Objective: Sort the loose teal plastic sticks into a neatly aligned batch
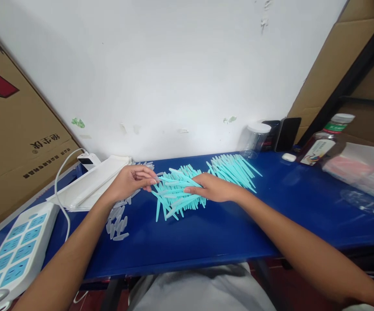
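Note:
Between thumb and fingers, my left hand (131,179) pinches a small clear plastic cap (157,178) at the tip of a turquoise stick. My right hand (211,187) is closed around several slim turquoise sticks, which look like eyebrow razors (182,172); their tips point left. Below and around them lies a loose pile of the same razors (170,203) on the blue table. A second pile of turquoise razors (232,170), lined up more neatly, rests behind my right hand. Loose clear caps (117,224) are scattered beside and beneath my left wrist.
White plastic bags (93,183) lie on the left, near a power strip (18,246) with a white cable. At the back right stand a clear jar (255,140), dark phones (287,134) and a bottle (323,142). A packet (362,168) lies far right on the blue table (213,237).

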`<state>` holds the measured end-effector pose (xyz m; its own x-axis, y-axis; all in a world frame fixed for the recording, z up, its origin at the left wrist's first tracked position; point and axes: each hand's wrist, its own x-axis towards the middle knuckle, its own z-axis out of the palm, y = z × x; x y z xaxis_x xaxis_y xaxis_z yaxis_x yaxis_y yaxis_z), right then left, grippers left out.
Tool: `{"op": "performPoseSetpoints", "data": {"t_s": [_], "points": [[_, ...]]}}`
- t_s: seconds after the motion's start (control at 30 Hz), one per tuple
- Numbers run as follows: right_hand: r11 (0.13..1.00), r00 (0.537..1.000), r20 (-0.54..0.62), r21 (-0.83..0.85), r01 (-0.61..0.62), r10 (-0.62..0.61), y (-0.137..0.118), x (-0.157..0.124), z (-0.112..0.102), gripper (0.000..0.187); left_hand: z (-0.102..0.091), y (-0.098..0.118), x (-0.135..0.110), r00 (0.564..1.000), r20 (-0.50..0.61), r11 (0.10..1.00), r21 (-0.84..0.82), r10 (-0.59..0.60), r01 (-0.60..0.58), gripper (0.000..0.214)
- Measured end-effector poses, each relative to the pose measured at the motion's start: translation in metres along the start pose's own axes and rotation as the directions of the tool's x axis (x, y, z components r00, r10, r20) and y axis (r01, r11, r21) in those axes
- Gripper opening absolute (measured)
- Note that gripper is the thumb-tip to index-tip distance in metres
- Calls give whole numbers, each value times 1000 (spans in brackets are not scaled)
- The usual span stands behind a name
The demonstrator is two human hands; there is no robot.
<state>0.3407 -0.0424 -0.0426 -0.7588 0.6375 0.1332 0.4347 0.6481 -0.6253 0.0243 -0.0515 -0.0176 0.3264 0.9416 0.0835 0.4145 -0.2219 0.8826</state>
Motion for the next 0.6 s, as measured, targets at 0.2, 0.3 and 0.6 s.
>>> {"op": "performPoseSetpoints", "data": {"t_s": [0.2,0.3,0.6], "points": [[1000,999,35,-13,-1,1,0,-1,-1,55,0,0,0,1000,-16,1000,17,11,-10,33],[1000,999,33,-10,1,-1,-1,-2,-2,55,-1,0,0,1000,-21,1000,16,8,-8,32],[1000,998,57,-29,-8,9,-3,-1,-5,51,-2,-4,2,999,-31,999,25,26,-25,34]]}}
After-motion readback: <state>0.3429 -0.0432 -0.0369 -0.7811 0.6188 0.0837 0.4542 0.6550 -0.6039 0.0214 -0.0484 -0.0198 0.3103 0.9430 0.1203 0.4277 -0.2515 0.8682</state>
